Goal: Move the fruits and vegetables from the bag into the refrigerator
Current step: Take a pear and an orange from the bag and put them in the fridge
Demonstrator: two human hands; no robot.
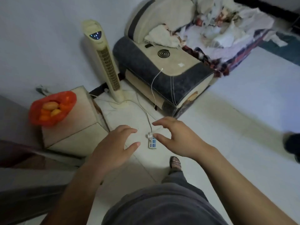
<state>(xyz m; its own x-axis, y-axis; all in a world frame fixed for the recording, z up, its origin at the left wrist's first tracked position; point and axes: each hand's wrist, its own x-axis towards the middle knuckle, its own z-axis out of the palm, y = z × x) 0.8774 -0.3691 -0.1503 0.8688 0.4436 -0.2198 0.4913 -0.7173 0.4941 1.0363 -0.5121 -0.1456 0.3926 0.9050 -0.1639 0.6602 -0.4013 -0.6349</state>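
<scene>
A red plastic bag (66, 97) sits open on top of a low beige cabinet (81, 114) at the left. Inside it lie several orange and yellow fruits (50, 106). My left hand (113, 146) hovers to the right of the cabinet, fingers loosely spread, holding nothing. Further right, my right hand (177, 137) is held out over the floor, also empty, with relaxed fingers. Both hands are well apart from the bag. No refrigerator can be made out for certain; a grey surface (11, 117) fills the left edge.
A white power strip (152, 142) with cables lies on the tiled floor between my hands. A tall cream tower fan (105, 62) stands behind it. A beige and grey sofa (162, 67) piled with cloth is at the back right. My sandalled foot (175, 162) is below.
</scene>
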